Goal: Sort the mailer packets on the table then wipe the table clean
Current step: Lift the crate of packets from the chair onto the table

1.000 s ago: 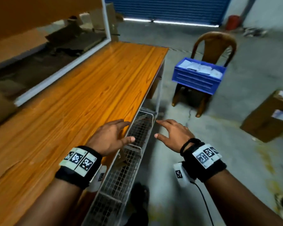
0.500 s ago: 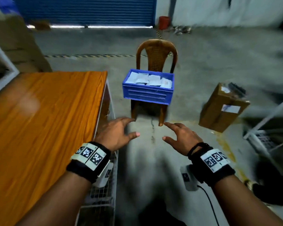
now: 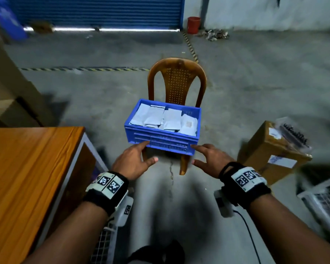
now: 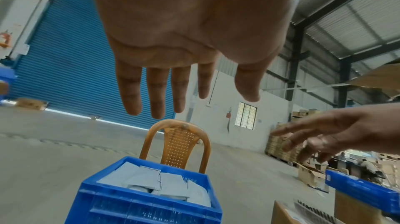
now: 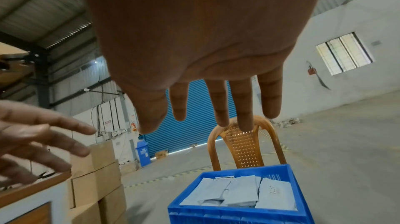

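Observation:
A blue plastic crate [image 3: 161, 139] [image 4: 142, 207] [image 5: 233, 214] stands on the seat of a brown plastic chair [image 3: 176, 80] [image 4: 179, 144] [image 5: 244, 144]. Several pale grey mailer packets [image 3: 164, 119] [image 4: 160, 185] [image 5: 238, 191] lie inside it. My left hand [image 3: 133, 161] [image 4: 186, 80] is stretched out with straight fingers just short of the crate's near left corner. Level with it, my right hand [image 3: 208, 159] [image 5: 207, 101] reaches with spread fingers to the crate's near right corner. Neither hand holds anything. The orange wooden table [image 3: 27, 172] is at my left, its visible top bare.
A taped cardboard box [image 3: 272, 151] sits on the floor right of the chair. A wire rack [image 3: 324, 204] is at the far right, another wire basket [image 3: 103, 242] beside the table. Stacked cartons [image 5: 97, 176] stand left; a blue shutter door [image 3: 95, 12] is behind.
My view has swung right, from the table to the chair and crate. Both hands have moved forward, and the crate now lies just beyond my fingertips.

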`<action>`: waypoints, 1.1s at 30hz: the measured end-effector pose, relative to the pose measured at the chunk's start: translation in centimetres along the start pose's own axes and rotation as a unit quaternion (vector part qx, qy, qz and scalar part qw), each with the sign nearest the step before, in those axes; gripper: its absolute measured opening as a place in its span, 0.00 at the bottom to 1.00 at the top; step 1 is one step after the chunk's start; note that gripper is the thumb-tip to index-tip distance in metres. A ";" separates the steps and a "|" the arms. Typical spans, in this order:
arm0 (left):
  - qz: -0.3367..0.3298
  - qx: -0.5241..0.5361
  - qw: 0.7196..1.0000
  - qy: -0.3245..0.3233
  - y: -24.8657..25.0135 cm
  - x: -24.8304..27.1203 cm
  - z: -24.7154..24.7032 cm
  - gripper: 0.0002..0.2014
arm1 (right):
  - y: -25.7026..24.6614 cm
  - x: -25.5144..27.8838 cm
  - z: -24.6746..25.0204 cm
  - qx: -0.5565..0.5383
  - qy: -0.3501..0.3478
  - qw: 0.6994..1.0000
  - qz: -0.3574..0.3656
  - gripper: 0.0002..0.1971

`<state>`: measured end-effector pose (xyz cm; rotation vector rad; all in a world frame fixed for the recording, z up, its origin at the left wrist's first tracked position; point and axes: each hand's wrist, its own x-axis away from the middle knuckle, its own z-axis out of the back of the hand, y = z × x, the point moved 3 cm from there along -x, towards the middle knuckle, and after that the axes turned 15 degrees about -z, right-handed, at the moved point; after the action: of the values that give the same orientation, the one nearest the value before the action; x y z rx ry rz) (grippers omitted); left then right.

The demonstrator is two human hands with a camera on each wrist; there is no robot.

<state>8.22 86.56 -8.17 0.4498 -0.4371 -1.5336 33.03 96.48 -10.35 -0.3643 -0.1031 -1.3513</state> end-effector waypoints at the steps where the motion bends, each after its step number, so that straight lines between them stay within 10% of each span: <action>1: 0.009 0.006 1.000 0.000 -0.5 -1.8 -0.3 0.36 | 0.0 -2.4 0.8 0.004 -0.004 1.000 0.003 0.31; 14: 0.177 0.209 0.957 0.095 -10.2 -25.5 -6.6 0.26 | -1.3 -34.7 3.5 0.067 -0.077 0.992 0.074 0.30; 21: 0.308 0.276 0.906 0.092 -14.6 -34.0 -13.1 0.32 | -2.9 -50.2 -0.1 0.150 -0.137 0.970 0.134 0.55; 25: 0.380 0.312 0.862 0.122 -16.5 -36.6 -17.4 0.36 | -5.4 -57.5 -2.2 0.203 -0.142 0.957 0.148 0.32; 33: 0.454 0.318 0.823 0.125 -18.3 -39.1 -26.6 0.47 | -6.7 -68.6 -11.0 0.234 -0.173 0.930 0.223 0.30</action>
<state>7.27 125.96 -40.06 0.7988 -0.8141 -0.3566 9.79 155.87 -38.62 -0.1983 -0.5925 -0.7663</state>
